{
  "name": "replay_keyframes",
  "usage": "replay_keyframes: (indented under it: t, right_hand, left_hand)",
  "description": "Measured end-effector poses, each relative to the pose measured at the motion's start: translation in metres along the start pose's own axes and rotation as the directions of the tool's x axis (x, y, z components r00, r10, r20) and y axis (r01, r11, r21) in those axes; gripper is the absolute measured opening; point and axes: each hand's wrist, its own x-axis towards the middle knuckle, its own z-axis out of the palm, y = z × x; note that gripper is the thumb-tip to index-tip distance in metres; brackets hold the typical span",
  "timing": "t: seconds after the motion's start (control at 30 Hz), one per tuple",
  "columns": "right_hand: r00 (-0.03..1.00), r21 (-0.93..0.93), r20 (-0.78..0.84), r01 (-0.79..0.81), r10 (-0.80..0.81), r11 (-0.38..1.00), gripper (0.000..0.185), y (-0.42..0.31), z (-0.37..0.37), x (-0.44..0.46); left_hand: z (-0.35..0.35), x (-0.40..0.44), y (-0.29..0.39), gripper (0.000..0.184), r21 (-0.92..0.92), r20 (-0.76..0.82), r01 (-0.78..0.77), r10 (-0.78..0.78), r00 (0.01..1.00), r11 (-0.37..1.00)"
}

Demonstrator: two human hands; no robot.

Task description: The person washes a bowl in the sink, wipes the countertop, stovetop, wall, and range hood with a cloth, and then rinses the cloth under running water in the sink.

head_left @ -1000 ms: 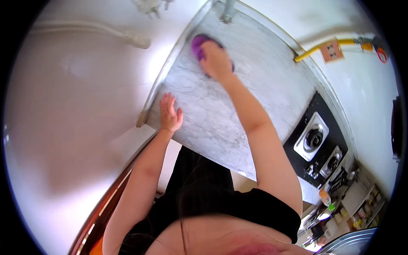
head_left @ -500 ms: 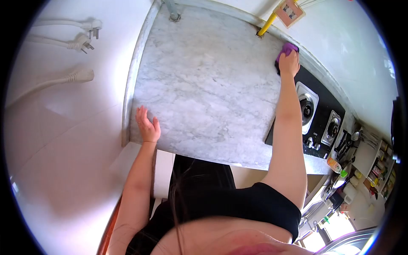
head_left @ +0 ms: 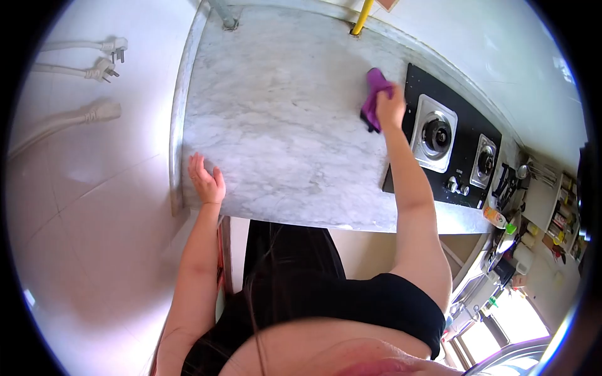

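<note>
A grey marbled countertop (head_left: 282, 119) lies below me. My right hand (head_left: 391, 108) is closed on a purple cloth (head_left: 376, 91) with a dark edge, over the counter just left of the black gas stove (head_left: 461, 138). Near the counter's front left corner, my left hand (head_left: 207, 182) rests on the surface, thumb apart from the fingers, with nothing in it.
White plugs (head_left: 103, 69) hang on the left wall. A grey pipe (head_left: 224, 14) and a yellow pipe (head_left: 362, 17) rise at the back. An orange-labelled bottle (head_left: 494, 217) stands beyond the stove, near shelves with kitchen items (head_left: 561, 219).
My right hand has carried the purple cloth first rightward to the stove's back corner, then a little back left off the stove. The view has turned; my left hand stays on the counter.
</note>
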Motion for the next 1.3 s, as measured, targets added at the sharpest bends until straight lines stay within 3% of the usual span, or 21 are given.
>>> replay_keyframes:
  t: [0.03, 0.07, 0.13, 0.23, 0.27, 0.4, 0.5, 0.57, 0.6, 0.67, 0.73, 0.8, 0.83, 0.87, 0.93, 1.0, 1.1, 1.2, 1.27, 1.3]
  right_hand:
    - [0.971, 0.090, -0.237, 0.054, -0.031, 0.995, 0.032, 0.005, -0.001, 0.025]
    - [0.938, 0.278, -0.344, 0.056, 0.045, 0.959, 0.033, -0.017, -0.006, 0.041]
    - [0.893, 0.147, -0.433, 0.199, -0.118, 0.969, 0.038, -0.042, -0.015, 0.082]
    - [0.806, 0.004, -0.410, 0.469, -0.426, 0.883, 0.043, -0.067, -0.003, 0.145]
    - [0.754, -0.089, -0.455, 0.492, -0.475, 0.866, 0.039, -0.073, 0.010, 0.160]
    - [0.755, -0.094, -0.316, 0.578, -0.575, 0.811, 0.028, -0.071, 0.073, 0.172]
    - [0.942, 0.201, -0.216, 0.299, -0.255, 0.933, 0.033, -0.091, 0.097, 0.162]
    - [0.992, 0.280, -0.081, 0.111, -0.092, 0.953, 0.036, -0.094, 0.091, 0.161]
    - [0.988, 0.469, -0.096, 0.152, -0.121, 0.870, 0.036, -0.060, 0.102, 0.180]
    - [0.969, 0.854, -0.011, -0.119, 0.245, 0.506, 0.036, -0.091, 0.077, 0.134]
    - [0.965, 0.856, -0.200, 0.089, 0.168, 0.509, 0.029, -0.092, 0.078, 0.094]
    - [0.976, 0.913, -0.204, 0.219, -0.080, 0.344, 0.031, -0.108, 0.112, 0.064]
    - [0.830, 0.579, -0.380, 0.558, -0.409, 0.595, 0.035, -0.123, 0.123, 0.065]
    - [0.590, 0.094, -0.349, 0.795, -0.728, 0.599, 0.039, -0.144, 0.132, 0.075]
    - [0.518, -0.058, -0.006, 0.854, -0.855, 0.517, 0.046, -0.192, 0.160, 0.098]
    - [0.541, -0.358, 0.296, 0.827, -0.787, 0.434, 0.050, -0.198, 0.190, 0.120]
    - [0.500, -0.461, 0.488, 0.844, -0.715, 0.275, 0.049, -0.177, 0.199, 0.139]
    - [0.564, -0.508, 0.443, 0.798, -0.697, 0.324, 0.048, -0.151, 0.177, 0.142]
    - [0.641, -0.510, 0.427, 0.753, -0.638, 0.415, 0.047, -0.135, 0.145, 0.136]
    - [0.709, -0.503, 0.312, 0.688, -0.633, 0.523, 0.047, -0.112, 0.140, 0.139]
  left_hand:
    - [0.000, 0.000, 0.000, 0.053, 0.007, 0.002, 0.000, 0.000, 1.000, 1.000]
    - [-0.002, -0.001, 0.000, 0.053, 0.019, 0.007, 0.003, -0.003, 1.000, 1.000]
    - [-0.003, 0.001, 0.001, 0.053, 0.031, 0.005, -0.005, 0.005, 1.000, 1.000]
    - [-0.003, 0.002, 0.001, 0.052, 0.039, 0.012, -0.002, 0.002, 1.000, 0.999]
    - [-0.003, 0.001, 0.001, 0.052, 0.041, 0.016, 0.003, -0.004, 1.000, 0.999]
    - [-0.004, 0.002, 0.001, 0.053, 0.059, 0.021, -0.008, 0.007, 1.000, 0.998]
    - [-0.004, 0.004, 0.001, 0.054, 0.060, 0.035, 0.001, -0.003, 0.999, 0.998]
    - [-0.006, 0.003, 0.003, 0.055, 0.054, 0.052, 0.015, -0.018, 0.998, 0.998]
    - [-0.007, 0.003, 0.003, 0.055, 0.063, 0.052, 0.013, -0.016, 0.999, 0.998]
    - [-0.004, 0.003, 0.002, 0.055, 0.076, 0.042, 0.008, -0.012, 0.999, 0.997]
    - [-0.004, 0.002, 0.000, 0.055, 0.084, 0.046, 0.014, -0.018, 0.999, 0.996]
    - [-0.003, 0.003, 0.002, 0.055, 0.086, 0.046, 0.022, -0.026, 0.999, 0.996]
    - [-0.005, 0.004, 0.002, 0.055, 0.082, 0.054, 0.017, -0.021, 0.998, 0.997]
    - [-0.006, 0.004, 0.002, 0.055, 0.075, 0.063, 0.009, -0.014, 0.998, 0.997]
    - [-0.004, 0.003, 0.001, 0.055, 0.071, 0.051, 0.018, -0.021, 0.998, 0.997]
    - [-0.002, 0.002, 0.002, 0.054, 0.079, 0.041, 0.024, -0.027, 0.999, 0.997]
    - [-0.003, 0.003, 0.000, 0.054, 0.106, 0.047, 0.026, -0.031, 0.998, 0.994]
    - [-0.002, 0.000, 0.000, 0.054, 0.121, 0.059, 0.051, -0.058, 0.997, 0.991]
    - [-0.002, 0.001, -0.001, 0.054, 0.117, 0.063, 0.052, -0.060, 0.996, 0.992]
    - [-0.001, 0.000, -0.001, 0.055, 0.108, 0.062, 0.056, -0.063, 0.996, 0.993]
